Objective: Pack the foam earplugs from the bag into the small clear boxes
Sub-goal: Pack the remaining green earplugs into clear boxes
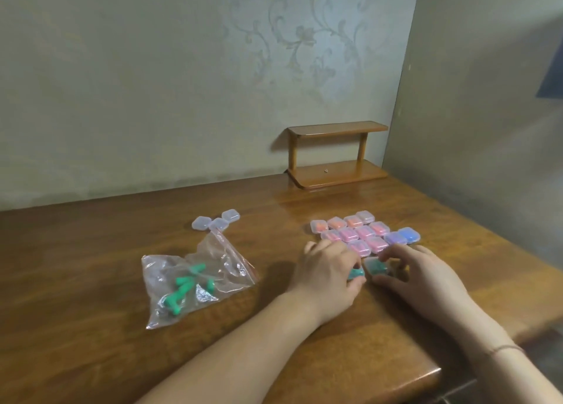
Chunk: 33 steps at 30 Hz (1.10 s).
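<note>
Both hands work close together at about 5 o'clock on the wooden counter (91, 251). Left hand (327, 274) lies knuckles up with its fingers curled, pinching a green foam earplug (355, 274) at the fingertips. Right hand (417, 271) has its fingers and thumb bent around a small clear box with green inside (377, 266), which sits on the counter just beside the left hand's earplug; whether the box lid is up or down is too blurred to tell.

Directly at 12 o'clock from the hands, touching rows of filled boxes (364, 233) hold orange, pink and, at the 3 o'clock end, purple and blue earplugs. The nearest pink boxes lie just beside both hands' fingertips.

At 9 o'clock from the hands, well apart, a clear zip bag (219, 251) lies flat with several green earplugs (182, 287) inside. Beyond the bag, at its 12 o'clock, three empty clear boxes (216, 220) huddle together, touching.

At the counter's far edge, around 1 o'clock, a small two-tier wooden shelf (336, 155) stands against the patterned wall (152, 83).
</note>
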Tool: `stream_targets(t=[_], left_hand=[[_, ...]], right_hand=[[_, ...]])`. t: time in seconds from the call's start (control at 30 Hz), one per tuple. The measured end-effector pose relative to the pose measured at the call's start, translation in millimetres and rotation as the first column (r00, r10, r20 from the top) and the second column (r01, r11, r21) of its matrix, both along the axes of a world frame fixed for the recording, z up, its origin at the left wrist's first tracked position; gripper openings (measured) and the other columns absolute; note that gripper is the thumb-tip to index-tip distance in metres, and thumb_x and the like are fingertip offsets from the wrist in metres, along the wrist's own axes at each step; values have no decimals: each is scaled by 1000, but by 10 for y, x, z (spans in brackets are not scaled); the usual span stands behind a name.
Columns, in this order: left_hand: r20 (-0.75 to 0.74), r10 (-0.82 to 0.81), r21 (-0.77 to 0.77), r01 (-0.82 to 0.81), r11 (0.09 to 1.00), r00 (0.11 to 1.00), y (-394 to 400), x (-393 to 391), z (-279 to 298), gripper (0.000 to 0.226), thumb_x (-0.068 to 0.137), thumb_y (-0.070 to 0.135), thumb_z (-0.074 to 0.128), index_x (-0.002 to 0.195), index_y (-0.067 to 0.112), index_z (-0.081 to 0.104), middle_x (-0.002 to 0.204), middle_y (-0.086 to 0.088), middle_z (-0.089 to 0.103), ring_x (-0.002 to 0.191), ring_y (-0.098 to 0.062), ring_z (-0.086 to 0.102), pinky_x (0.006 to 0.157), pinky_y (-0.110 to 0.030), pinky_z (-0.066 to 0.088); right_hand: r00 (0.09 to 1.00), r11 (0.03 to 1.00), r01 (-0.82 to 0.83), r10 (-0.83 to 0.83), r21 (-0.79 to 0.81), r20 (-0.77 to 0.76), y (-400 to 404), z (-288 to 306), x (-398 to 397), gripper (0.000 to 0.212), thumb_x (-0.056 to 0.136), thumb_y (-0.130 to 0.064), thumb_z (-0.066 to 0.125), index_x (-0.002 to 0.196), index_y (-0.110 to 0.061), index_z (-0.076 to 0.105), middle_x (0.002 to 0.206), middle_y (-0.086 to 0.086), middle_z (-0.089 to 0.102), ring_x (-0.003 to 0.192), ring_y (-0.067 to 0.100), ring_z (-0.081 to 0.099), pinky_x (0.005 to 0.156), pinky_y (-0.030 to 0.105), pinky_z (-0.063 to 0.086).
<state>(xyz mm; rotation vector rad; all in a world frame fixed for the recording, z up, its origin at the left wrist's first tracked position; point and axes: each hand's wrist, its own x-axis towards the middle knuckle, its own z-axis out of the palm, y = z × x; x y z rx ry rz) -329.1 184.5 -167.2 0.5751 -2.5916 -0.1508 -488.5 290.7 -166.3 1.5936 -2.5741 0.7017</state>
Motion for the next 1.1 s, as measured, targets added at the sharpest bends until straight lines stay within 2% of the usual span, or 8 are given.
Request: stream_targets(t=[0.1,0.17,0.3,0.4,0.57,0.77,0.97,1.1], left_hand=[[-88,21,-142,-33,989,996,-158,206,88,31,89,47,59,106,23,70,111,3,66,106,-21,57,90,-41,43],[-60,219,-185,-226,956,974,-368,499,188,42,90,54,53,118,24,64,129,1,57,118,-25,51,99,-45,39],[125,513,11,-518,855,849,-816,1148,147,68,92,70,38,147,29,35,158,4,23,142,-25,29,115,-46,27],[72,466,112,-471,875,882,-868,1439,63,70,91,69,43,148,33,28,157,10,25,138,-20,40,110,-40,36],[-92,380,327,-333,885,920,-862,1775,-71,70,91,62,49,150,41,17,150,25,27,135,2,32,106,-17,27],[75,231,330,-243,912,970,-837,1964,-34,90,86,63,58,151,46,-2,156,22,19,130,14,18,98,4,4],[323,92,406,-226,885,942,-898,2353,205,115,80,51,71,143,57,-25,153,7,33,137,-6,32,110,-15,22],[402,13,503,-233,832,916,-981,2625,397,118,80,25,70,135,70,-25,153,0,36,137,-16,36,114,-36,32]], right_hand=[[998,990,-10,1,-143,-63,64,-19,11,30,70,-48,78,92,-37,62,82,-27,48,80,5,48,60,23,39],[998,959,9,-25,-282,-54,64,10,41,25,72,-40,79,89,-37,61,78,-28,48,73,8,48,56,20,35],[998,903,-54,44,-427,-32,-163,247,280,18,76,-29,78,88,-30,64,80,-18,58,70,13,51,56,23,37],[982,904,-171,188,-393,5,-477,468,615,12,81,-37,70,90,-34,63,81,-23,58,75,3,54,57,17,37],[922,923,-384,383,-6,-61,-1356,498,1174,29,89,-40,63,118,-40,57,112,-21,59,91,1,55,73,16,51],[812,846,-525,530,92,-244,-2327,253,1528,50,89,-47,55,137,-36,45,142,-15,48,135,16,34,103,35,38],[767,848,-522,513,89,-386,-2553,118,1657,45,88,-47,56,131,-38,49,124,-16,62,128,15,39,92,32,32],[788,816,-576,566,34,-242,-2512,59,1640,35,90,-29,58,125,-32,58,120,-11,65,113,15,48,90,27,41]])
